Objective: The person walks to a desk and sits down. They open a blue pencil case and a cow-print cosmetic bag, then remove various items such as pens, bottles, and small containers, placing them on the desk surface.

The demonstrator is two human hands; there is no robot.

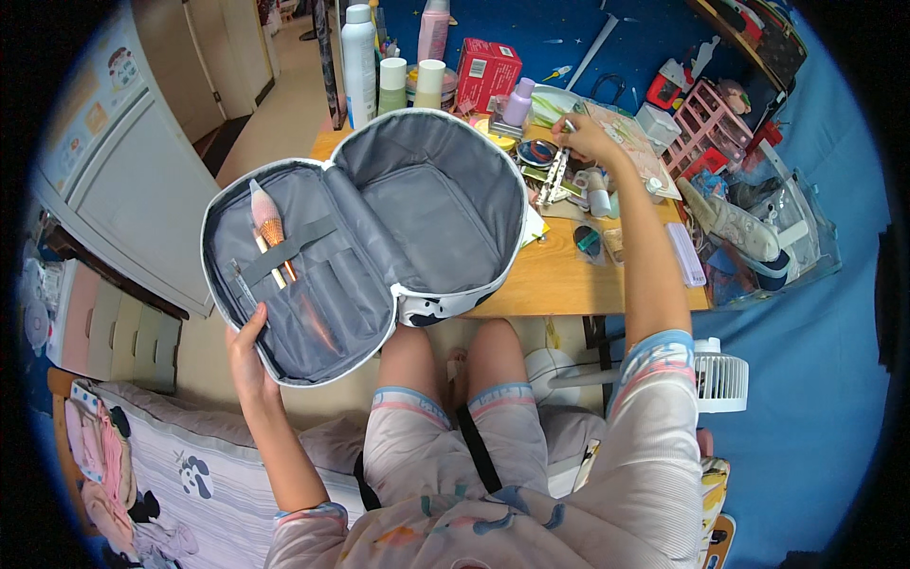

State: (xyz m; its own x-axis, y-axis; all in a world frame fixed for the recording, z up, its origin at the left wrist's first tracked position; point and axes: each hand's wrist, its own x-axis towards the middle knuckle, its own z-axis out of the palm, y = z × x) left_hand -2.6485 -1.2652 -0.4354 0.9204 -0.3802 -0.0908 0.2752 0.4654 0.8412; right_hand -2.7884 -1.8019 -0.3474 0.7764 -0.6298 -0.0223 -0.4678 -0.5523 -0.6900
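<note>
My left hand [252, 355] grips the rim of the lid of an unzipped cosmetic case [441, 220], grey-lined with white edging and a black-and-white outside. A makeup brush [267, 217] with a pinkish head lies under the lid's elastic strap [304, 245], beside a slim pale stick [270, 257]. A narrow clear item [243, 283] is tucked at the strap's left end. The case's deep half shows only lining. Over a cluster of small cosmetics, my right hand [589, 141] pinches a small silvery object [569, 126], partly hidden by the fingers. Below it lies a black-and-white strip [554, 178].
The wooden table [569, 288] bears a spray can [359, 64], several bottles and a red box [487, 71] at the back. On the right are a pink drawer organizer [711, 128] and a clear bin [803, 235]. A white fan [719, 377] stands beside my right arm.
</note>
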